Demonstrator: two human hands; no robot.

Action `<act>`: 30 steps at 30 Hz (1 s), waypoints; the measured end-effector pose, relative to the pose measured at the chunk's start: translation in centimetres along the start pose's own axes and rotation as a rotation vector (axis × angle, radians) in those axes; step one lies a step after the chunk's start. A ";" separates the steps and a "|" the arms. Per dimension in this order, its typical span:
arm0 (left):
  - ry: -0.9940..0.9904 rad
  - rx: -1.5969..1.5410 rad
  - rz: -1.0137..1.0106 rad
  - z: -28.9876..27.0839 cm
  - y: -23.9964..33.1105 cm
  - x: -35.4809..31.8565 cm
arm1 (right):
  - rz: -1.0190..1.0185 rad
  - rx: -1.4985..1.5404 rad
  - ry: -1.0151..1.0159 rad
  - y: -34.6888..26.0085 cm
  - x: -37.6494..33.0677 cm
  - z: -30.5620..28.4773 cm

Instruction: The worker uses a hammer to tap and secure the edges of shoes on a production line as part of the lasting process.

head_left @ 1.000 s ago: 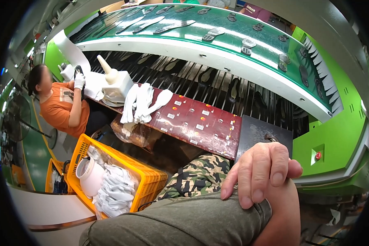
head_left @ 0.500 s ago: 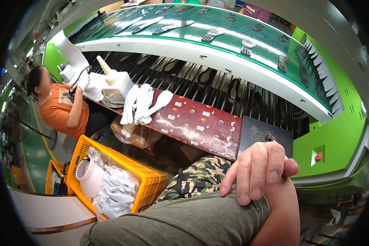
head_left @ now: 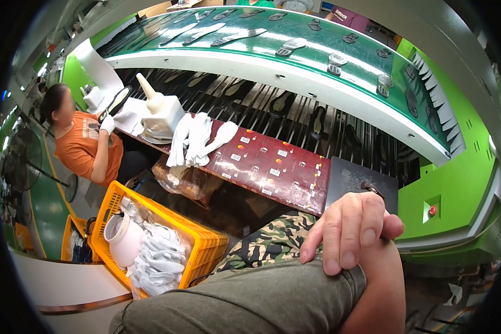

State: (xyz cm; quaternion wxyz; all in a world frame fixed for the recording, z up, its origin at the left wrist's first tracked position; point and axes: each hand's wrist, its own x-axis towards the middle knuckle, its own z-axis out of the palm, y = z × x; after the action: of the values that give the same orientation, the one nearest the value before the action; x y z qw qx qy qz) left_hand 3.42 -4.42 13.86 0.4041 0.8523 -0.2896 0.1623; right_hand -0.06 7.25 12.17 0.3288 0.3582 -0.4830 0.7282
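Note:
My right hand (head_left: 349, 231) rests over bare skin and the edge of the olive fabric (head_left: 250, 298), at the right of the view. Its fingers are bent downward, loosely apart, and nothing shows in them. My left hand is out of view. Beyond my right hand lies a dark grey plate (head_left: 350, 181) with a small dark object (head_left: 372, 190) on it. Left of that, a dark red board (head_left: 278, 164) carries a pile of white gloves (head_left: 192, 139). A white bottle with a pointed cream nozzle (head_left: 160, 118) stands at the board's far end.
Shoe soles (head_left: 291, 47) lie on the green conveyor (head_left: 245, 53); more sit on the rod rack (head_left: 300, 125) below. A yellow crate (head_left: 211, 245) holds a white jug (head_left: 123, 239) and white pieces (head_left: 158, 261). At left, an orange-shirted person (head_left: 89, 145) holds a sole (head_left: 116, 104).
The person at left has lowered a gloved hand and turned the sole so its pale face shows. The view has shifted slightly. My right hand stays in place.

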 end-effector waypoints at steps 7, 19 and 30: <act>-0.004 0.029 -0.016 1.1 0.4 0.2 | -0.106 0.099 0.073 1.3 -0.4 1.4; -0.033 0.086 -0.016 3.3 2.1 1.3 | -0.110 0.108 0.053 2.1 0.2 4.3; -0.045 0.107 -0.041 4.0 1.5 3.2 | 0.352 -0.665 1.142 -0.3 -2.7 5.2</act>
State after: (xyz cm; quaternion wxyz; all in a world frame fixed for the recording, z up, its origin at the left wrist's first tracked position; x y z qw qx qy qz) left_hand 5.20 -9.44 13.94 0.3546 0.8819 -0.2718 0.1502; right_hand 2.65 2.15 11.51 0.5012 -0.2862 -0.4828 0.6586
